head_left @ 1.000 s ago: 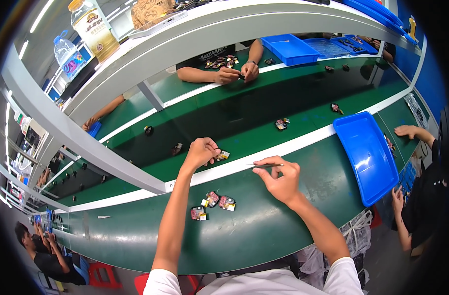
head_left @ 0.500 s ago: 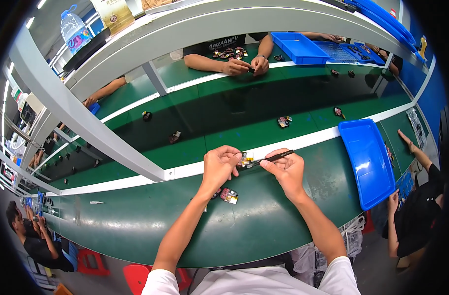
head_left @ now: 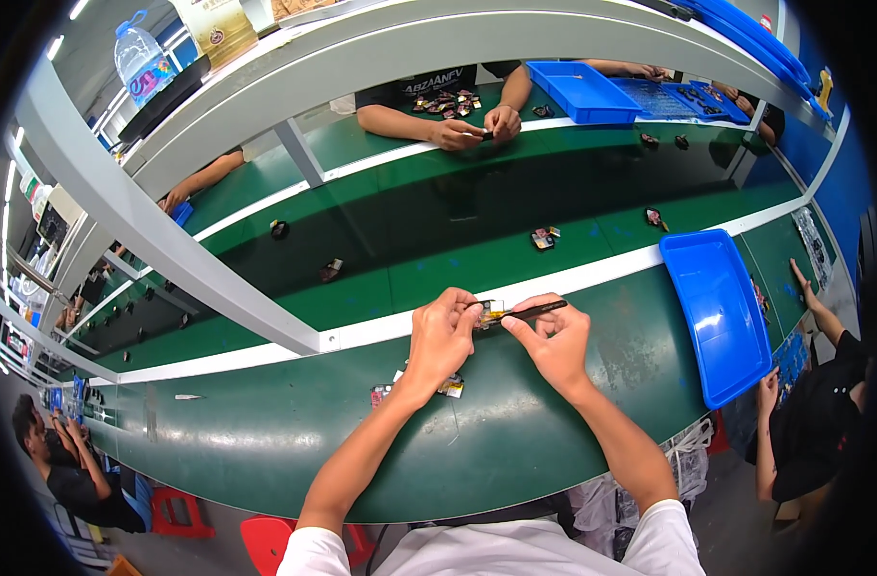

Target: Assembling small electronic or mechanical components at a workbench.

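I've got the left fingers [head_left: 455,313] pinching a small module [head_left: 491,310] and the right fingers [head_left: 525,332] gripping a slim black tool [head_left: 542,308] just beside them, above the table [head_left: 525,432].

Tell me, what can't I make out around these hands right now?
All in the head view:
- Held part: the left hand's fingers hide one side.
- Black tool in the right hand: its tip is too small to tell if it touches.
- Loose parts: partly behind the left forearm, so uncountable.
- Pouch: cut off by the top edge.
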### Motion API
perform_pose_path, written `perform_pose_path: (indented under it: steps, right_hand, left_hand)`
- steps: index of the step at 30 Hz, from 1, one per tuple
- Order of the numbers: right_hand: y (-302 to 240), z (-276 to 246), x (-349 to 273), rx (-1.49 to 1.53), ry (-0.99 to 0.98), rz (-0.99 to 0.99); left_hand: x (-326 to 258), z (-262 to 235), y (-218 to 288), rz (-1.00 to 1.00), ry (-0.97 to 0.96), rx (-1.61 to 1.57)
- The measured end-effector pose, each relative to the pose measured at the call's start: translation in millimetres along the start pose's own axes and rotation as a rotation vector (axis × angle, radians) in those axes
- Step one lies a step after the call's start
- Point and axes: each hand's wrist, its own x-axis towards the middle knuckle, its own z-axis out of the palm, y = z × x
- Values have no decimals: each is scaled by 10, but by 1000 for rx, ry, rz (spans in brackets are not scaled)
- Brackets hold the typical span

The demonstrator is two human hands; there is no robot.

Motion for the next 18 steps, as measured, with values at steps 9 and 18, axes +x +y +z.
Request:
perform_pose_path:
  steps: [9, 18]
  right_hand:
    - [6, -3, -4, -15, -5, 29]
    - [-67, -59, 83, 224, -50, 400]
  left_hand:
    - [-23, 16, 60, -92, -17, -84]
    - [-74, 59, 30, -25, -14, -153]
